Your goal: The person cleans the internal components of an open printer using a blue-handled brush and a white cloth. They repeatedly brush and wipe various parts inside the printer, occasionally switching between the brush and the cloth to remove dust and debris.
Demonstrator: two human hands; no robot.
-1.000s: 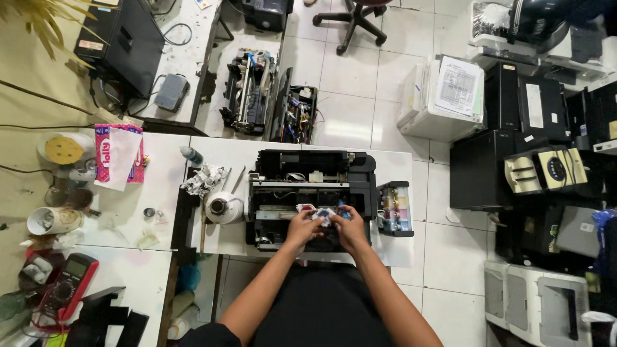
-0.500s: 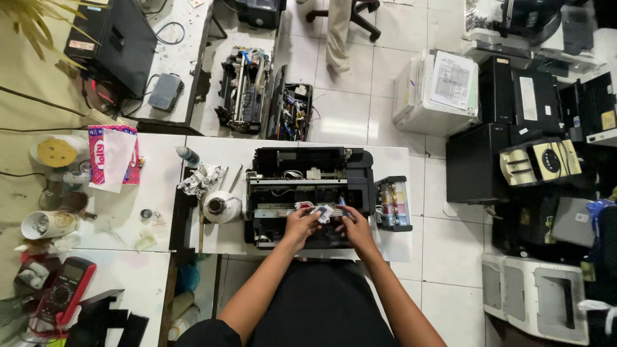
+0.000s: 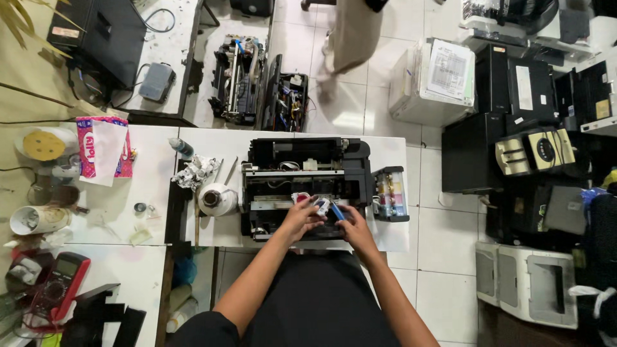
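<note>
Both hands have barely shifted: left hand [image 3: 301,217] and right hand [image 3: 353,226] fingers grip small parts over the opened printer [image 3: 308,186].

Bright, even overhead light fills the room. Floor tiles [image 3: 350,115] beyond the opened printer [image 3: 307,186] show soft glare. A walking person [image 3: 352,32] above it is motion-blurred. Frame edges bend slightly; shadows stay faint.
</note>
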